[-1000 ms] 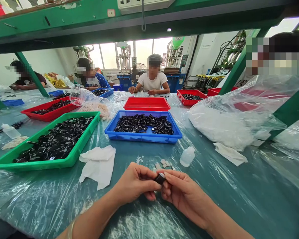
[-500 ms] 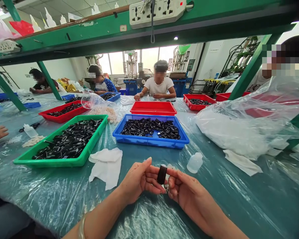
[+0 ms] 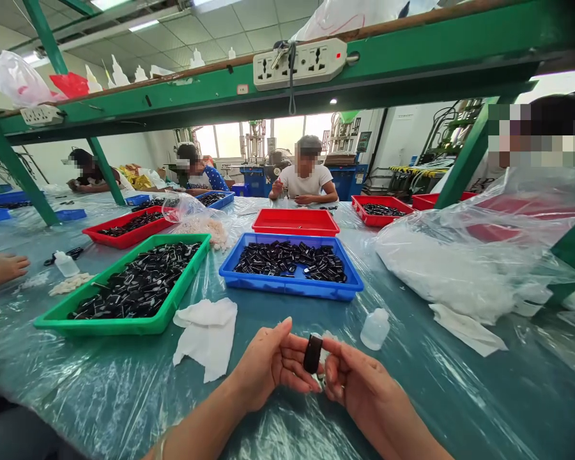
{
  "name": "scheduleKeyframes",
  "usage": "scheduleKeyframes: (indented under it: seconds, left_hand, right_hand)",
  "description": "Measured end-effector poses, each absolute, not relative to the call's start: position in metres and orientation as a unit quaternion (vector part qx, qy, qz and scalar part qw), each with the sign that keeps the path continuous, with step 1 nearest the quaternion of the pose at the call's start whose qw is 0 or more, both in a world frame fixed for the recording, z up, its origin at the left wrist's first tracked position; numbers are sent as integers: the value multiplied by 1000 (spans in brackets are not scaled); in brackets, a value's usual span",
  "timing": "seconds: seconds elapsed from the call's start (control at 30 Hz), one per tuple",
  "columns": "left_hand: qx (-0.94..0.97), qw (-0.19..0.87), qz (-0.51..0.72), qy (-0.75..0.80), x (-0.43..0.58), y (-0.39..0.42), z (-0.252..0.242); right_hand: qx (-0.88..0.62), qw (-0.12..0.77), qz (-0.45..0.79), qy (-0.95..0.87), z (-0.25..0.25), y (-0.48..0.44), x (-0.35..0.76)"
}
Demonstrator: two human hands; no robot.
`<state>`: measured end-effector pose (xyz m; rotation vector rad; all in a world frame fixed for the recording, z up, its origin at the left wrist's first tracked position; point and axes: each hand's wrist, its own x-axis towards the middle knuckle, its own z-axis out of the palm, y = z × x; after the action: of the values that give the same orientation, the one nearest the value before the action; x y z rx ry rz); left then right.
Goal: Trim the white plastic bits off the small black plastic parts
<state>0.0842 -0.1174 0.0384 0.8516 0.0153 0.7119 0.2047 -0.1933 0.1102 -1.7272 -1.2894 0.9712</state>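
Observation:
My left hand and my right hand meet low in the middle of the view, above the plastic-covered table. Their fingertips pinch a small black moulded piece that stands upright between them. A small pale bit shows below it, partly hidden by my fingers. A crumpled white wipe lies just left of my left hand, and a small translucent plastic bottle stands beyond my right hand.
A green tray and a blue tray hold many black pieces. Behind them are a red tray and a large white-filled plastic bag. A co-worker's hand rests at the left edge. A green shelf runs overhead.
The black piece has turned from lying tilted to standing upright between my fingers. The view has tilted upward, and a co-worker's hand has come in at the left edge.

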Motion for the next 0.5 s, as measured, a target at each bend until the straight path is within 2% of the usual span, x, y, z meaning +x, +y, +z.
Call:
scheduleKeyframes:
  seconds: [0.5]
  left_hand:
    - [374, 832, 409, 11, 83, -122, 42]
  right_hand:
    - [-666, 384, 363, -527, 111, -194, 201]
